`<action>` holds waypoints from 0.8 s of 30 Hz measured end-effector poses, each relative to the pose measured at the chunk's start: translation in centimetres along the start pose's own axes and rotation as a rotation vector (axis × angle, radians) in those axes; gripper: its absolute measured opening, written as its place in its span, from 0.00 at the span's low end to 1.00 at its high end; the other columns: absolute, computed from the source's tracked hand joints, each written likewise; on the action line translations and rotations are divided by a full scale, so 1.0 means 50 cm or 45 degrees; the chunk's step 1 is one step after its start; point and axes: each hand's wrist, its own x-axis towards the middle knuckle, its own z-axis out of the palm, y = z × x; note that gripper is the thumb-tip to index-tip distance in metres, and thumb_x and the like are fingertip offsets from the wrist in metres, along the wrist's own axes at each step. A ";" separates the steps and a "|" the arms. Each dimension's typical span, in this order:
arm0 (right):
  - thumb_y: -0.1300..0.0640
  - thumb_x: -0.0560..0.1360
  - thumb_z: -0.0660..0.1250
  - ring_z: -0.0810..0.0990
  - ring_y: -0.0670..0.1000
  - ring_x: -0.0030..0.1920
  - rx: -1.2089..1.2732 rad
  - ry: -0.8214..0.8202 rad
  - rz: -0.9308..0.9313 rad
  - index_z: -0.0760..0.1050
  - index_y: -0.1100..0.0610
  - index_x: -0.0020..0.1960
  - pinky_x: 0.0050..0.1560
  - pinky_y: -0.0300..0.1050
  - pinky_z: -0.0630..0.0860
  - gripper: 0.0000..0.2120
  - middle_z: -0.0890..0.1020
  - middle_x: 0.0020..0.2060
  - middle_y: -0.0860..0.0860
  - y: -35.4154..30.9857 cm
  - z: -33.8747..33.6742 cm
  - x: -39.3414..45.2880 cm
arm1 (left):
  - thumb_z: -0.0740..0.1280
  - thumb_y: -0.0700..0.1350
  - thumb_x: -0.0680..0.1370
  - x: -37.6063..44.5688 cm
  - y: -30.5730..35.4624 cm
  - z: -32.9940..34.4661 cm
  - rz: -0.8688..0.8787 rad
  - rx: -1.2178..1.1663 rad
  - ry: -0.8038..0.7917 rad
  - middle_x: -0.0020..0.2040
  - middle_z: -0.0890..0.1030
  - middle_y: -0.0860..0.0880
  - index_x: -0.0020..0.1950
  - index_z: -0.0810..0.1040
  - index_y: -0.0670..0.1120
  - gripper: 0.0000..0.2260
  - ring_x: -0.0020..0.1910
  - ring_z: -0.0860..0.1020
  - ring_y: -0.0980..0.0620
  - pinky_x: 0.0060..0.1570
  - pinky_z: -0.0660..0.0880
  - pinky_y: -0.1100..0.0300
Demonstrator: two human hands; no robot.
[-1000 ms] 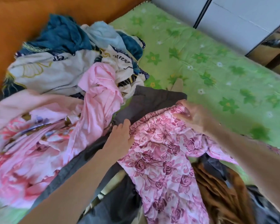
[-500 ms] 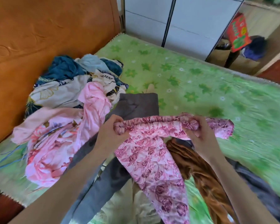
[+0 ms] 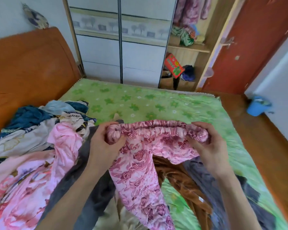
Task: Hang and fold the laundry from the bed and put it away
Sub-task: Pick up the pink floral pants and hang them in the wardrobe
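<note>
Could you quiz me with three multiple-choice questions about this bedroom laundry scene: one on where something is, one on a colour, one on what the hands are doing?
1. Where does the big pile of laundry lie?
A. on the floor
B. on the bed beside the headboard
C. inside the wardrobe

2. What colour is the bedsheet?
A. green with flowers
B. plain white
C. blue striped

3. How is the rose-print garment held?
A. by one hand only
B. lying untouched
C. gripped at its elastic band by both hands

Answers: 1 B, the heap sits on the sheet next to the orange headboard. 2 A, the sheet is light green with flower prints. 3 C, the left hand and right hand each curl round one end of the band.
</note>
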 end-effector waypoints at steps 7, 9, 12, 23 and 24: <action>0.64 0.74 0.78 0.80 0.69 0.47 -0.031 0.285 -0.048 0.81 0.49 0.60 0.48 0.62 0.84 0.19 0.84 0.46 0.55 -0.125 -0.082 -0.094 | 0.78 0.45 0.76 0.017 0.101 0.006 0.204 0.014 -0.395 0.53 0.84 0.57 0.59 0.79 0.56 0.15 0.53 0.83 0.57 0.55 0.83 0.48; 0.61 0.75 0.77 0.83 0.66 0.49 -0.060 0.345 -0.052 0.81 0.48 0.62 0.51 0.62 0.84 0.18 0.86 0.47 0.54 -0.148 -0.097 -0.128 | 0.77 0.45 0.77 0.011 0.123 0.019 0.248 -0.010 -0.472 0.51 0.83 0.61 0.59 0.77 0.54 0.15 0.51 0.83 0.60 0.53 0.84 0.51; 0.57 0.77 0.75 0.87 0.49 0.53 -0.071 0.488 -0.042 0.80 0.51 0.65 0.51 0.43 0.85 0.17 0.87 0.52 0.47 -0.178 -0.118 -0.182 | 0.78 0.46 0.76 -0.004 0.149 0.042 0.275 -0.094 -0.556 0.51 0.84 0.58 0.59 0.78 0.54 0.16 0.50 0.84 0.59 0.51 0.84 0.51; 0.59 0.78 0.74 0.86 0.39 0.51 -0.258 1.069 -0.071 0.81 0.54 0.64 0.50 0.33 0.81 0.15 0.87 0.48 0.41 -0.288 -0.240 -0.415 | 0.79 0.51 0.74 -0.089 0.245 0.177 0.429 -0.150 -0.855 0.49 0.86 0.55 0.58 0.80 0.52 0.16 0.46 0.85 0.58 0.48 0.84 0.52; 0.58 0.78 0.75 0.86 0.42 0.52 -0.260 1.117 -0.071 0.82 0.54 0.65 0.52 0.36 0.82 0.16 0.88 0.50 0.44 -0.296 -0.259 -0.436 | 0.78 0.53 0.75 -0.106 0.258 0.195 0.508 -0.117 -0.885 0.46 0.85 0.55 0.57 0.79 0.53 0.14 0.44 0.84 0.58 0.46 0.83 0.55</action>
